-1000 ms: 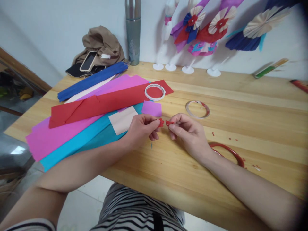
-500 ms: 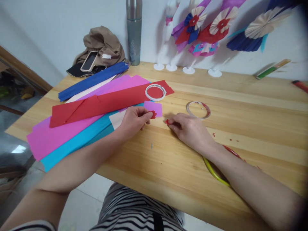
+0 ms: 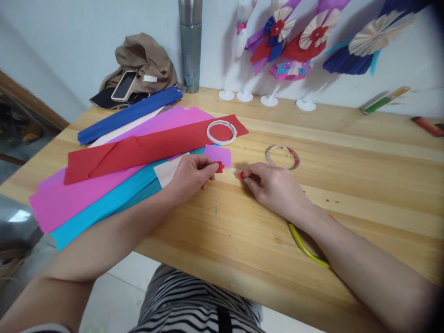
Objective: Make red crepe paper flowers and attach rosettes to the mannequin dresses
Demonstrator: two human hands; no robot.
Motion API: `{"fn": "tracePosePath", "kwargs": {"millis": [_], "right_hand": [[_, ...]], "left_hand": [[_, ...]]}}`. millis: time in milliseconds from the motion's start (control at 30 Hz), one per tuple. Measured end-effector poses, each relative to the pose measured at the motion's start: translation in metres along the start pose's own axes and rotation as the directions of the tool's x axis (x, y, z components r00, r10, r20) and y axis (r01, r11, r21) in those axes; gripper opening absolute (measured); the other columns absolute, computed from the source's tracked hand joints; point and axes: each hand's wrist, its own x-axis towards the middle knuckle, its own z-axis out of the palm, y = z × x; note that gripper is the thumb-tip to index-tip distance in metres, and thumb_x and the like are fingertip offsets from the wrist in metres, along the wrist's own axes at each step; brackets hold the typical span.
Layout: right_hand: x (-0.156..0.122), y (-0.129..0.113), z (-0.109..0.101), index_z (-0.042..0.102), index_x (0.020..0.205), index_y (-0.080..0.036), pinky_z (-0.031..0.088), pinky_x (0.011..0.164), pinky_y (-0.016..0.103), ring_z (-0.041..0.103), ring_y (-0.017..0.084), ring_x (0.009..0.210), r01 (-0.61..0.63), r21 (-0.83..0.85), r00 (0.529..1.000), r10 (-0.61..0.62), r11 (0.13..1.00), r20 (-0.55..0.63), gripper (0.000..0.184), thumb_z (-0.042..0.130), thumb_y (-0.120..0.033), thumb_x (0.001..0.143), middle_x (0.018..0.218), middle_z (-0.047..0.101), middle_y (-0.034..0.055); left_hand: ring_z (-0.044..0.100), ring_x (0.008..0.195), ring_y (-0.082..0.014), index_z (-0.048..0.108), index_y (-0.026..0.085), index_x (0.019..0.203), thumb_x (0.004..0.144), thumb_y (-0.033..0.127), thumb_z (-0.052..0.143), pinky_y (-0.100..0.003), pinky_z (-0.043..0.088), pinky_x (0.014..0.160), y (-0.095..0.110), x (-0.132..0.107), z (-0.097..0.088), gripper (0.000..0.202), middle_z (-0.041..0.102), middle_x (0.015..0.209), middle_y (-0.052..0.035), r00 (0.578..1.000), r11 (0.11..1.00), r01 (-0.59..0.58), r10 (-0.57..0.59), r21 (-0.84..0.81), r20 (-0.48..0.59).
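Observation:
Between the thumb and fingertips of my left hand (image 3: 196, 172) is a small red paper flower (image 3: 220, 167) with a scalloped edge. It is held just over a small purple paper piece (image 3: 222, 156). A short way to the right, my right hand (image 3: 272, 185) pinches another small red paper piece (image 3: 240, 175), mostly covered by the fingers. A roll of white tape (image 3: 209, 134) rests on a long red paper strip (image 3: 156, 148) behind my left hand. Another tape ring (image 3: 268, 157) lies on the wood just behind my right hand.
Pink sheets (image 3: 58, 206), blue paper (image 3: 79, 224) and a dark blue roll (image 3: 132, 113) spread over the wooden table (image 3: 225, 277) at left. A yellow handle (image 3: 305, 247) lies under my right forearm. A bottle (image 3: 190, 55) and decorated stands (image 3: 269, 100) line the wall.
The view has shifted slightly, so the table things appear a little further left. Both hands keep their pinches; slightly more of the red piece at my right fingertips shows.

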Motion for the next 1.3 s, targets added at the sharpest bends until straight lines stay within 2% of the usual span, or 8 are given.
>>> {"fn": "tracePosePath", "kwargs": {"millis": [200, 300, 433, 567, 800, 967, 1100, 1300], "right_hand": [[0.000, 0.000, 0.000, 0.062, 0.080, -0.022, 0.036, 0.059, 0.033, 0.059, 0.023, 0.068, -0.012, -0.010, 1.000, 0.012, 1.000, 0.006, 0.016, 0.049, -0.017, 0.089, 0.079, 0.067, 0.0087], [0.001, 0.000, 0.001, 0.060, 0.076, -0.021, 0.033, 0.059, 0.031, 0.055, 0.021, 0.066, -0.025, 0.000, 1.000, 0.025, 1.000, 0.009, 0.018, 0.049, -0.018, 0.090, 0.074, 0.064, 0.0072], [0.002, 0.000, 0.002, 0.059, 0.072, -0.021, 0.032, 0.060, 0.031, 0.053, 0.021, 0.065, -0.015, 0.029, 1.000, 0.014, 0.999, 0.008, 0.018, 0.051, -0.018, 0.088, 0.071, 0.061, 0.0066], [0.001, -0.001, 0.003, 0.059, 0.074, -0.022, 0.036, 0.061, 0.033, 0.056, 0.022, 0.066, 0.001, 0.079, 1.000, -0.002, 0.997, 0.017, 0.018, 0.049, -0.017, 0.088, 0.072, 0.062, 0.0071], [-0.002, -0.010, 0.003, 0.061, 0.091, -0.021, 0.043, 0.059, 0.032, 0.057, 0.018, 0.063, -0.084, 0.416, 0.995, 0.097, 0.906, -0.011, 0.012, 0.050, -0.018, 0.086, 0.071, 0.062, 0.0023], [-0.004, -0.010, 0.009, 0.057, 0.117, -0.020, 0.049, 0.061, 0.032, 0.058, 0.016, 0.067, -0.098, 0.575, 0.993, 0.116, 0.812, 0.005, 0.033, 0.057, -0.023, 0.084, 0.086, 0.064, 0.0044], [-0.006, -0.011, 0.014, 0.044, 0.138, -0.026, 0.053, 0.063, 0.031, 0.060, 0.016, 0.075, -0.073, 0.619, 0.997, 0.077, 0.782, 0.020, 0.062, 0.062, -0.020, 0.080, 0.108, 0.063, 0.0079], [-0.007, -0.019, 0.016, 0.034, 0.146, -0.031, 0.053, 0.060, 0.032, 0.058, 0.016, 0.069, -0.072, 0.651, 0.997, 0.072, 0.755, 0.027, 0.076, 0.063, -0.019, 0.077, 0.095, 0.064, 0.0029]], "left_hand": [[0.039, 0.039, -0.0041, 0.063, 0.013, 0.066, 0.078, 0.030, 0.061, -0.020, 0.029, 0.041, -0.001, 0.001, -0.001, 0.021, 0.055, 0.055, 0.0026, 0.999, 0.996, 0.017, -0.020, 0.091, 0.037], [0.044, 0.046, -0.0071, 0.065, 0.013, 0.066, 0.079, 0.027, 0.059, -0.021, 0.032, 0.047, -0.006, 0.003, -0.002, 0.020, 0.057, 0.055, 0.0016, 0.995, 0.969, -0.059, 0.039, 0.239, 0.087], [0.055, 0.064, -0.0128, 0.067, 0.014, 0.066, 0.082, 0.023, 0.055, -0.025, 0.037, 0.062, -0.011, 0.003, 0.000, 0.022, 0.067, 0.066, -0.0028, 0.971, 0.836, -0.222, 0.141, 0.502, 0.193], [0.056, 0.067, -0.0153, 0.066, 0.015, 0.066, 0.086, 0.025, 0.052, -0.027, 0.034, 0.062, -0.011, 0.002, 0.003, 0.026, 0.068, 0.071, -0.0048, 0.959, 0.705, -0.270, 0.138, 0.656, 0.247], [0.060, 0.077, -0.0206, 0.070, 0.016, 0.078, 0.089, 0.026, 0.047, -0.030, 0.035, 0.066, -0.011, 0.001, 0.004, 0.027, 0.072, 0.086, -0.0085, 0.948, 0.614, -0.312, 0.155, 0.725, 0.276], [0.062, 0.084, -0.0218, 0.070, 0.016, 0.081, 0.089, 0.019, 0.045, -0.031, 0.038, 0.070, -0.013, 0.001, 0.005, 0.027, 0.073, 0.091, -0.0084, 0.927, 0.571, -0.373, 0.188, 0.731, 0.326], [0.063, 0.084, -0.0198, 0.070, 0.016, 0.084, 0.087, 0.016, 0.047, -0.029, 0.041, 0.072, -0.016, 0.001, 0.006, 0.024, 0.073, 0.087, -0.0065, 0.914, 0.600, -0.405, 0.249, 0.690, 0.320], [0.057, 0.067, -0.0124, 0.068, 0.014, 0.071, 0.082, 0.014, 0.052, -0.024, 0.041, 0.064, -0.014, -0.001, 0.013, 0.019, 0.067, 0.070, -0.0021, 0.918, 0.774, -0.390, 0.291, 0.498, 0.268]]}}
